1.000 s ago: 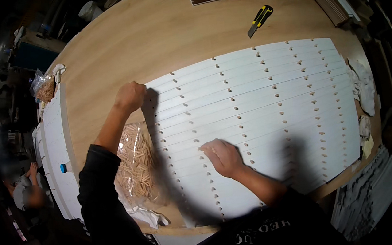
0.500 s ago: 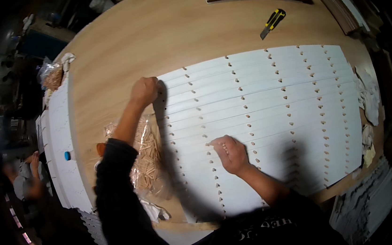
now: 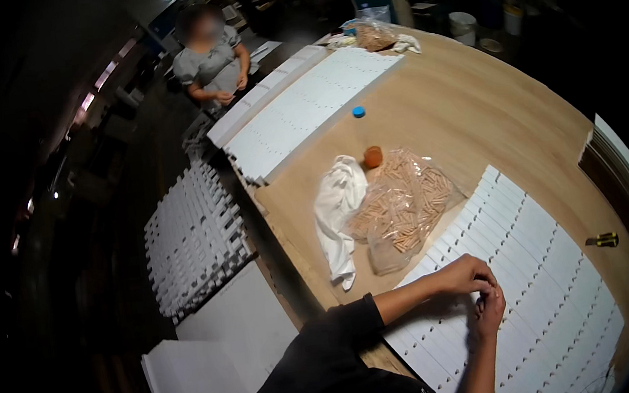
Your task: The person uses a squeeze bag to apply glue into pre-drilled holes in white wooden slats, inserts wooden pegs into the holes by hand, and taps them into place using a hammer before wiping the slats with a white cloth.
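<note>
Bag (image 3: 390, 256) of loose wooden pegs (image 3: 401, 215) lies on the table (image 3: 472, 105), just left of the white boards (image 3: 546, 280); pegs also stand in rows on these. Left hand (image 3: 467, 274) and right hand (image 3: 490, 310) meet over the boards, fingers bent; cannot tell whether either pinches a peg. White cloth (image 3: 340, 213) left of bag. Knife (image 3: 603, 240) at right, past the boards.

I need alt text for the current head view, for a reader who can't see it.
A person's left hand and right hand meet over peg-studded white strips on a wooden table. Nearby lie a see-through bag of wooden pegs and a white cloth, with a yellow-and-black knife off to the right. Another person is in the background.
</note>
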